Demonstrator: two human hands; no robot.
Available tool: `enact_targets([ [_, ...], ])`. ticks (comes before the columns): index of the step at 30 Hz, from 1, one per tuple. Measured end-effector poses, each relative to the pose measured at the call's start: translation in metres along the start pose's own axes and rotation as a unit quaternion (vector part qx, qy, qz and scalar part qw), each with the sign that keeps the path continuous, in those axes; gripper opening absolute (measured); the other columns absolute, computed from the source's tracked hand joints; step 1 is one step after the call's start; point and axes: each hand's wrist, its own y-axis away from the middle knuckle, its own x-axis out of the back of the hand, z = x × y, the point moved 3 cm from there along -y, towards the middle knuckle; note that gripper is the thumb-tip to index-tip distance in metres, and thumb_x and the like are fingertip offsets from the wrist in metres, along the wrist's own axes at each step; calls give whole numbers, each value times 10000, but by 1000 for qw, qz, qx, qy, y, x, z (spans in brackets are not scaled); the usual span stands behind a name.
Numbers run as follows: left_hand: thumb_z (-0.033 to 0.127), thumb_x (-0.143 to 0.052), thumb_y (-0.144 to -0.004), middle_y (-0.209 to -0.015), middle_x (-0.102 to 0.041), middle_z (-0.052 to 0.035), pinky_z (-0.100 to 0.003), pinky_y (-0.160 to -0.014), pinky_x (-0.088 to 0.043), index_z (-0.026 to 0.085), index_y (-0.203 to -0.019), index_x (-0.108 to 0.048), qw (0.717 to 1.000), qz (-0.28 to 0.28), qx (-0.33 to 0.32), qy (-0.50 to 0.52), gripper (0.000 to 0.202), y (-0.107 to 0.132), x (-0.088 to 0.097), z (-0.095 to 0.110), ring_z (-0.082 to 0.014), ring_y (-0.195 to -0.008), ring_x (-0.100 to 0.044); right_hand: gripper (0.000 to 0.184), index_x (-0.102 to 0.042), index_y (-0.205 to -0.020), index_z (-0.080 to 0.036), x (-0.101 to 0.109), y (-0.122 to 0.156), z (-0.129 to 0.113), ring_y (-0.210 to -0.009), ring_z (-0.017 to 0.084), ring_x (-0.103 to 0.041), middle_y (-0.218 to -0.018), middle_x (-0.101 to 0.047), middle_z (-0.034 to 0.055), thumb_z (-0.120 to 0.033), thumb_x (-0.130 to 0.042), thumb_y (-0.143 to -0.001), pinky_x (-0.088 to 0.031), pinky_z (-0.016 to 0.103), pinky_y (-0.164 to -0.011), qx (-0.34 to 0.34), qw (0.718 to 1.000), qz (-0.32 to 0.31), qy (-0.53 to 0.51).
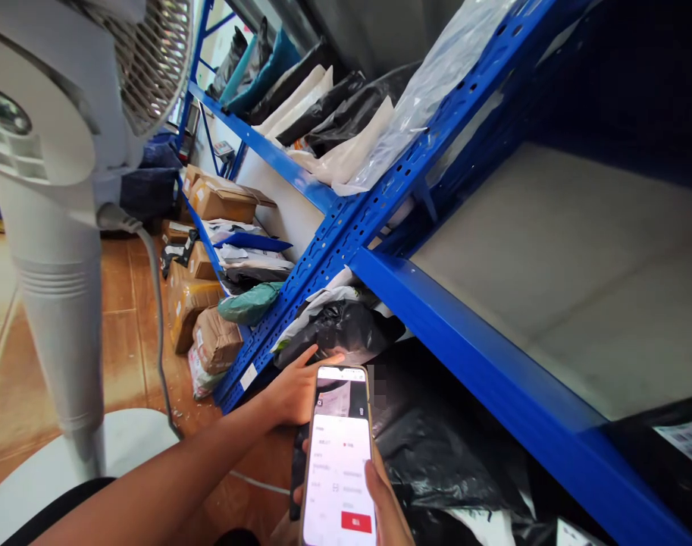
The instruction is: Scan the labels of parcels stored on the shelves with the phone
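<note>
My right hand (pixel 386 500) grips a smartphone (pixel 337 462) upright, its thumb on the right edge of the case. The lit screen has a camera picture at the top, a white page with small unreadable text below, and a red button near the bottom. Just behind the phone, my left hand (pixel 294 390) reaches in from the left with fingers stretched out and apart. Its fingertips lie at a black plastic parcel bag (pixel 346 330) on the low shelf; the phone hides part of this hand, so contact is hard to judge. More black bags (pixel 448 455) lie to the right.
A blue metal rack (pixel 471 318) runs diagonally, with bagged parcels (pixel 346 114) on its upper shelf. Cardboard boxes (pixel 217 337) stand on and below the left shelves. A white pedestal fan (pixel 55 250) with a cable (pixel 158 318) stands close on the left.
</note>
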Motion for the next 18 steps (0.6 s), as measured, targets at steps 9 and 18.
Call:
enact_targets([
  [9, 503, -432, -874, -1385, -509, -6, -434, -1145, 105, 302, -1348, -443, 996, -51, 22, 68, 515, 1, -1, -2, -213, -1367, -314, 930, -326, -1384, -136, -7, -6, 0, -630, 295, -709, -1030, -719, 200, -573, -732, -670, -539, 336, -447, 1, 999, -17, 27],
  [18, 480, -442, -869, -1399, -493, 26, -388, -1126, 174, 347, -1368, -398, 993, -80, 19, 83, 518, -1, 2, -3, -176, -1389, -271, 917, -350, -1366, -104, -5, -4, 3, -654, 300, -713, -1015, -725, 209, -577, -723, -675, -549, 337, -470, -21, 1000, -12, 15],
])
